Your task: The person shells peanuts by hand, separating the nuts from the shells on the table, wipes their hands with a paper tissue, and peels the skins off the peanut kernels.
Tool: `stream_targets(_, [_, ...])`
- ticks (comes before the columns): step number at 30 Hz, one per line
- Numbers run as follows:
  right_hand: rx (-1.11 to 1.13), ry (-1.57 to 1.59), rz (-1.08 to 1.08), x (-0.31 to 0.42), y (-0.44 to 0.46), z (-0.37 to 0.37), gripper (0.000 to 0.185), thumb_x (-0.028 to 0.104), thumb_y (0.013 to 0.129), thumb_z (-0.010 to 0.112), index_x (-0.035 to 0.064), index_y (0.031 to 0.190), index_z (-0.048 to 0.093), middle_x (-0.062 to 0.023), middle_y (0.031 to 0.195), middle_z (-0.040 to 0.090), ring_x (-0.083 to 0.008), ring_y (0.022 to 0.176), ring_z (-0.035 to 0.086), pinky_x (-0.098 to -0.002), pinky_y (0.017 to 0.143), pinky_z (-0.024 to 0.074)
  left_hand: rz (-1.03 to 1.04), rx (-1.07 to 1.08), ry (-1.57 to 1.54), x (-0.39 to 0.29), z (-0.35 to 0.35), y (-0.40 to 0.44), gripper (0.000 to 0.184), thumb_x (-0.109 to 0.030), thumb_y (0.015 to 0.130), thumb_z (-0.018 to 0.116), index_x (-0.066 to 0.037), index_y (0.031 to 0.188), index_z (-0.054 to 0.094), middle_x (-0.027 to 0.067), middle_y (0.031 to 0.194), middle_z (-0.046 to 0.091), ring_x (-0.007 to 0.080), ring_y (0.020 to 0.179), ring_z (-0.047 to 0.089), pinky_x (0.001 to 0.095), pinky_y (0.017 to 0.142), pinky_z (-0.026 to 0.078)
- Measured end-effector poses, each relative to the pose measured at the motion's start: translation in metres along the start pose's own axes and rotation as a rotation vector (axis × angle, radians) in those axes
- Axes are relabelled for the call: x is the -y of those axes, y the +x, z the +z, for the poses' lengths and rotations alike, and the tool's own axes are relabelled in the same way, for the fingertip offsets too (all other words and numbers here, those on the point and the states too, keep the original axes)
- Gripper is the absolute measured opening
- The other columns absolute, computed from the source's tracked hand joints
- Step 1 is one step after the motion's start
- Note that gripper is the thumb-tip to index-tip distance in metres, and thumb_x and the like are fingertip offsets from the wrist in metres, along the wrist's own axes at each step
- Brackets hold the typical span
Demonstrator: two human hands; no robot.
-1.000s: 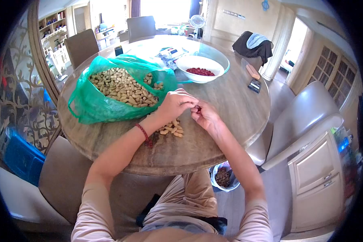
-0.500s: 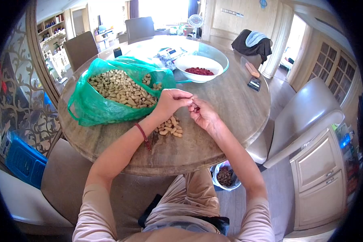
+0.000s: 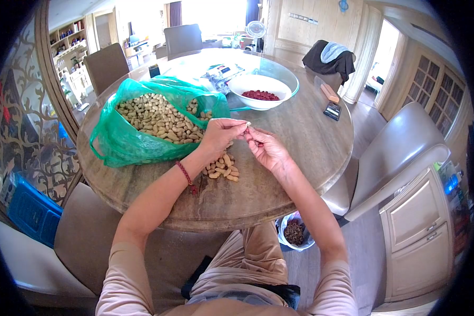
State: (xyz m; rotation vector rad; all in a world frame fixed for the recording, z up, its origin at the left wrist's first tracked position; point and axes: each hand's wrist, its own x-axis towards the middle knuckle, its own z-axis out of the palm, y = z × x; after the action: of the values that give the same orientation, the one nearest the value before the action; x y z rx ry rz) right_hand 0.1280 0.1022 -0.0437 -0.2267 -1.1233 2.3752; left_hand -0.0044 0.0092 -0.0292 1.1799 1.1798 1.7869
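Observation:
My left hand (image 3: 221,136) and my right hand (image 3: 267,149) meet fingertip to fingertip above the table. Both are closed in a pinch on a peanut (image 3: 248,124), of which only a small pale bit shows between the fingers. Under my left wrist lies a small pile of unshelled peanuts (image 3: 222,168). To the left, a green plastic bag (image 3: 110,138) gapes over many more peanuts in their shells. Beyond my hands stands a white bowl (image 3: 237,84) with red peanut kernels (image 3: 260,95) in its bottom.
Behind the bowl is a packaged bag (image 3: 221,73) on the round table (image 3: 300,131). A phone-like black object (image 3: 332,110) lies near the right edge. Below the table edge, a lined bin (image 3: 295,233) holds brown shells. A chair (image 3: 400,152) stands at the right.
My fingertips have shifted slightly, and a pale bit of the peanut now shows between them. The bag, bowl and pile stay in place.

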Motion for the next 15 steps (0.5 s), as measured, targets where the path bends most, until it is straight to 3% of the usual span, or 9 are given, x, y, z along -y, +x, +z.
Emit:
stream_targets(5, [-0.052, 0.029, 0.014, 0.003, -0.004, 0.009, 0.024, 0.008, 0.084, 0.059, -0.0042, 0.104, 0.056, -0.0098, 0.092, 0.062, -0.0145, 0.082, 0.062, -0.0206, 0.07, 0.0542, 0.017, 0.016, -0.016, -0.004, 0.0, -0.003, 0.018, -0.004, 0.08, 0.063, 0.007, 0.095, 0.063, 0.0117, 0.087, 0.064, 0.0131, 0.074, 0.061, 0.0226, 0.068, 0.05])
stream_targets(10, [-0.039, 0.046, 0.046, 0.0, -0.003, 0.007, 0.023, 0.007, 0.084, 0.059, -0.0038, 0.104, 0.055, -0.0095, 0.093, 0.062, -0.0155, 0.083, 0.062, -0.0221, 0.073, 0.0545, 0.084, 0.009, 0.191, -0.006, -0.002, -0.004, 0.017, -0.002, 0.077, 0.064, 0.005, 0.093, 0.064, 0.0099, 0.087, 0.065, 0.0122, 0.075, 0.061, 0.0228, 0.069, 0.049])
stream_targets(15, [-0.052, 0.066, 0.055, -0.001, 0.0, 0.004, 0.019, 0.008, 0.085, 0.058, -0.0016, 0.101, 0.055, -0.0085, 0.09, 0.062, -0.0154, 0.082, 0.062, -0.0226, 0.074, 0.0545, 0.058, -0.034, 0.119, -0.006, 0.001, -0.004, 0.017, -0.002, 0.076, 0.065, 0.005, 0.092, 0.064, 0.0107, 0.085, 0.065, 0.0127, 0.074, 0.061, 0.0232, 0.069, 0.049])
